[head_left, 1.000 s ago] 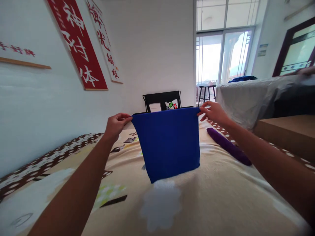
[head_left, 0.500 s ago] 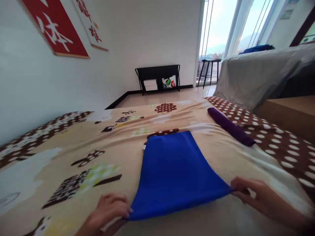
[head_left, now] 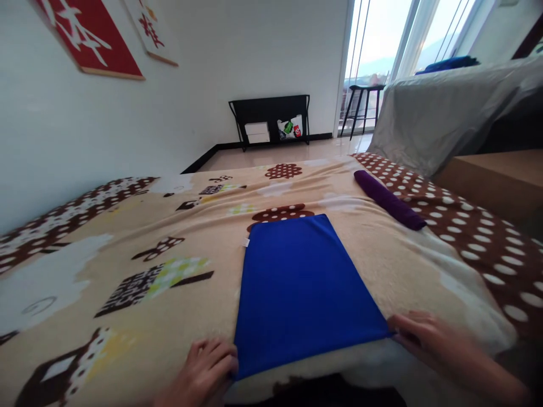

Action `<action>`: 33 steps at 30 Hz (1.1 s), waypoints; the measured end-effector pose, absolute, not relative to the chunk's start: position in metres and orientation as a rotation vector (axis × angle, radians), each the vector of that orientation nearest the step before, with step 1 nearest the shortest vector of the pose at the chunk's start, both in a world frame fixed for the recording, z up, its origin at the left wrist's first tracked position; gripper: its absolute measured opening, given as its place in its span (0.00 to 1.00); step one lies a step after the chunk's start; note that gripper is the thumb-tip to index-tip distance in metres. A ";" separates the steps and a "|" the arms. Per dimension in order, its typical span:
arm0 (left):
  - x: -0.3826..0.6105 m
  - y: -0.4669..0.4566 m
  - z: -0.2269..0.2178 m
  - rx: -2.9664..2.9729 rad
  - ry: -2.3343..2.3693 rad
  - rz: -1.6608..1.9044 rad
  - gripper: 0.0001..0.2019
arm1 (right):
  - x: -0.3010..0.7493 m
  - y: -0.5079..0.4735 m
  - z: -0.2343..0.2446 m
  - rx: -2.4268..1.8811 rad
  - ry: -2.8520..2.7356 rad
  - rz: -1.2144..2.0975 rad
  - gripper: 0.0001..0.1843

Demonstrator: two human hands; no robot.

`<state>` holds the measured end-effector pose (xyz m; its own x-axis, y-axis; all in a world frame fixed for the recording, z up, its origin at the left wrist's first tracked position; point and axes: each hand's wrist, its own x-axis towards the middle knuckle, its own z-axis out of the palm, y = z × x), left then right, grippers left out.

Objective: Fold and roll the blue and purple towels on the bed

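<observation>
A blue cloth (head_left: 303, 291) with a small white tag on its left edge is spread flat on a patterned blanket (head_left: 212, 232). My left hand (head_left: 210, 364) has its fingers closed on the cloth's near left corner. At the near right corner, my right hand (head_left: 418, 333) pinches the cloth between thumb and fingers. The near edge runs fairly straight between both hands and lies low, close to the blanket. Beyond the cloth to the right rests a rolled purple cloth (head_left: 388, 199).
Brown polka-dot borders (head_left: 479, 249) edge the blanket. A cardboard box (head_left: 500, 175) and a sheet-covered piece of furniture (head_left: 428, 113) stand on the right. A black rack (head_left: 271, 118) is against the far wall, with a stool (head_left: 360, 107) near the window.
The cloth's near edge has come down from a raised, sagging position and now lies flatter. Both hands have lowered with it, still gripping the corners. The view has tilted down slightly.
</observation>
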<state>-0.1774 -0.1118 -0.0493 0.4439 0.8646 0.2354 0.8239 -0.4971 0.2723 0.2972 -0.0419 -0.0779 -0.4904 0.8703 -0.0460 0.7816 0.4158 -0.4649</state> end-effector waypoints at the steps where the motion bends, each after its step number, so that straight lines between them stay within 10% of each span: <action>1: -0.174 -0.110 -0.045 2.580 1.494 0.482 0.03 | 0.294 -0.041 -0.076 -1.466 -2.468 0.622 0.12; 17: -0.098 -0.091 -0.114 2.898 1.995 0.495 0.32 | 0.195 -0.045 -0.130 -1.285 -2.381 -0.200 0.39; 25: -0.145 -0.051 -0.063 2.633 1.753 0.645 0.14 | 0.222 0.011 -0.092 -1.304 -2.368 0.199 0.21; 33: -0.089 0.146 -0.067 2.506 1.729 0.493 0.26 | 0.096 0.170 -0.083 -1.148 -2.471 0.292 0.29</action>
